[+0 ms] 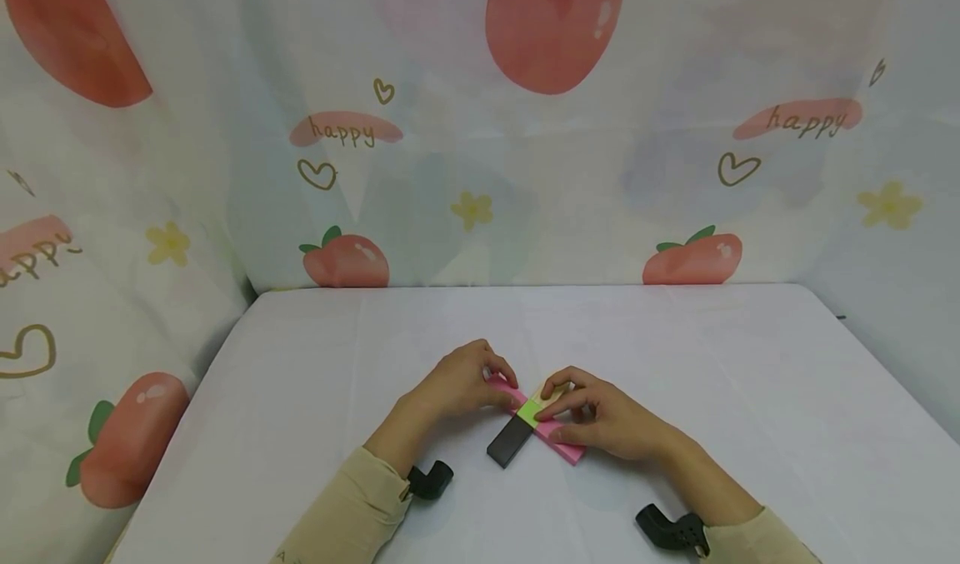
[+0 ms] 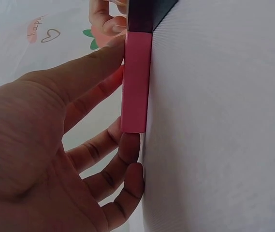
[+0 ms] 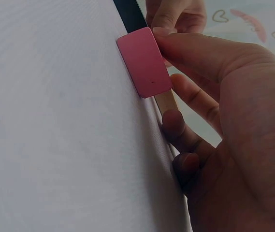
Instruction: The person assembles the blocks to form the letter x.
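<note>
Flat oblong blocks lie on the table in a cross around a small green block (image 1: 528, 412). One pink block (image 1: 504, 387) points to the far left, and a second pink block (image 1: 561, 445) to the near right. A black block (image 1: 510, 441) lies near left, a pale yellow block (image 1: 551, 395) far right. My left hand (image 1: 468, 381) holds the far-left pink block (image 2: 136, 82) between thumb and fingers. With its thumb at the near-right pink block (image 3: 146, 63), my right hand (image 1: 611, 418) pinches it, index fingertip on the green one. The right hand partly covers the pale block.
A white cloth covers the table (image 1: 360, 339). Behind it and at the left hangs a printed curtain (image 1: 480, 147) with fruit, hearts and flowers. Each wrist carries a black camera mount; the left mount (image 1: 431, 481) sits close above the cloth.
</note>
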`<state>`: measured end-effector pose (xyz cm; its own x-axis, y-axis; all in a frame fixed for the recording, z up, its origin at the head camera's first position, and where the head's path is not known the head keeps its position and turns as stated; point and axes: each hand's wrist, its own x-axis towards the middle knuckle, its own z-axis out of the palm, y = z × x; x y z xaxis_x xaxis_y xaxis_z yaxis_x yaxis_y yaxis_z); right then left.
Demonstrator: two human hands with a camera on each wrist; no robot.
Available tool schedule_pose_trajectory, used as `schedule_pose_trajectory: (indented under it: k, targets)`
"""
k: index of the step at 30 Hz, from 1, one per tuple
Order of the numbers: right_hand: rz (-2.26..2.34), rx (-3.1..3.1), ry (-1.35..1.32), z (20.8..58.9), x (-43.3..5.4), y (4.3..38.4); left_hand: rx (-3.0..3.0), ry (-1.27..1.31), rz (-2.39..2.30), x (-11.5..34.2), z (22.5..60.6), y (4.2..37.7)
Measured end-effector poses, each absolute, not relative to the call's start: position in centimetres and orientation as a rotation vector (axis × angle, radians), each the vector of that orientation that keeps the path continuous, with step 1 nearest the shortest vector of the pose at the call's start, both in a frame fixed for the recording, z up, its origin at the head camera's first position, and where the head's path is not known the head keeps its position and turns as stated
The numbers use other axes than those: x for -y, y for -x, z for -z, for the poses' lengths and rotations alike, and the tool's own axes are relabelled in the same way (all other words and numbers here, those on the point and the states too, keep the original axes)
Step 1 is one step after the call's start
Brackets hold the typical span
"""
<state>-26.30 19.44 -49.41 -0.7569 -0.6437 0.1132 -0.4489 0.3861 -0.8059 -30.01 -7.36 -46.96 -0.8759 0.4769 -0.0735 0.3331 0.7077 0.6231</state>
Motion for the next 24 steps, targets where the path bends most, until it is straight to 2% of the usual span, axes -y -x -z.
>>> schedule_pose_trajectory:
  k: [24]
  targets:
    - [1.343,-2.422,1.01,49.43,-19.35,26.29,-2.71,-0.581,-0.847,6.95,46.75,29.55]
